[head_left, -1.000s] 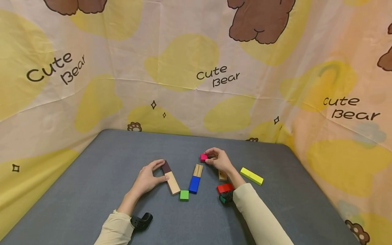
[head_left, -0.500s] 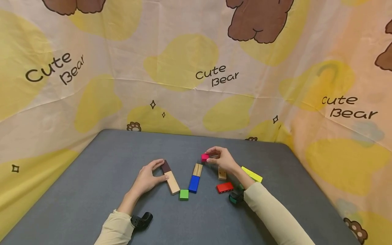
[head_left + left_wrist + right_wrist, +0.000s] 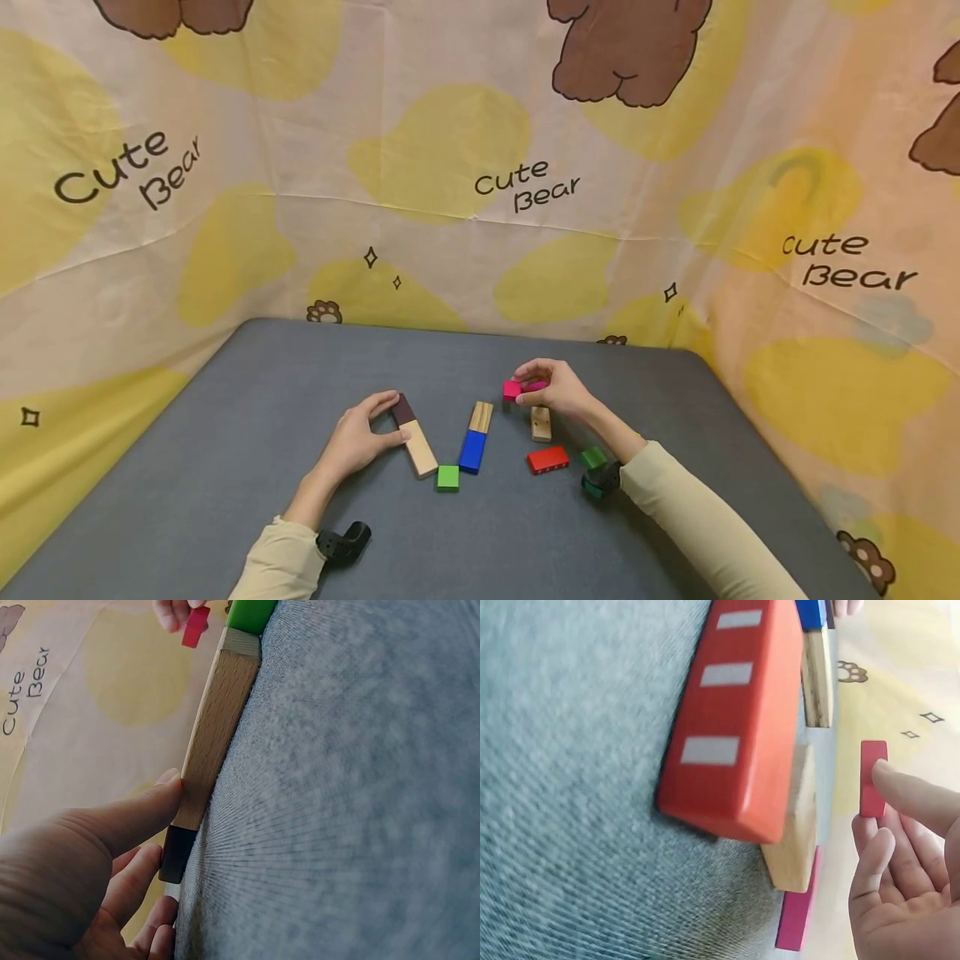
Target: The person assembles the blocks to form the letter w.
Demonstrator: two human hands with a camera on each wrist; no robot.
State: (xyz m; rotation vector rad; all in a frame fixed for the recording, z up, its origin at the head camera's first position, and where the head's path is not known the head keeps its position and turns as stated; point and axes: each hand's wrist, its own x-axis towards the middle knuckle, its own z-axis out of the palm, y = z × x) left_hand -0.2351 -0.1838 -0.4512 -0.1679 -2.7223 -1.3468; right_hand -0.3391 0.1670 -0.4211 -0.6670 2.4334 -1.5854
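In the head view my left hand (image 3: 356, 442) lies beside a dark brown block (image 3: 403, 408) and a beige wooden block (image 3: 420, 450), set end to end. Its thumb touches the beige block's side and a fingertip the dark block's far end. A light green block (image 3: 447, 478) stands at the beige block's near end. My right hand (image 3: 562, 392) pinches a small crimson block (image 3: 872, 780) between thumb and fingers, raised above the table in the right wrist view. A magenta block (image 3: 799, 907) lies on the table behind, partly hidden by the right hand in the head view.
A striped wooden block (image 3: 482, 416) and a blue block (image 3: 472, 452) form a second slanted line. Nearer the right arm lie a wooden block with dark spots (image 3: 541, 424), a red block (image 3: 548, 459) and a dark green block (image 3: 594, 457). A printed cloth (image 3: 420, 150) encloses the table.
My right hand has shifted slightly right with the crimson block, uncovering the magenta and dark green blocks. Its forearm now hides the yellow block. The left hand stays on its blocks.
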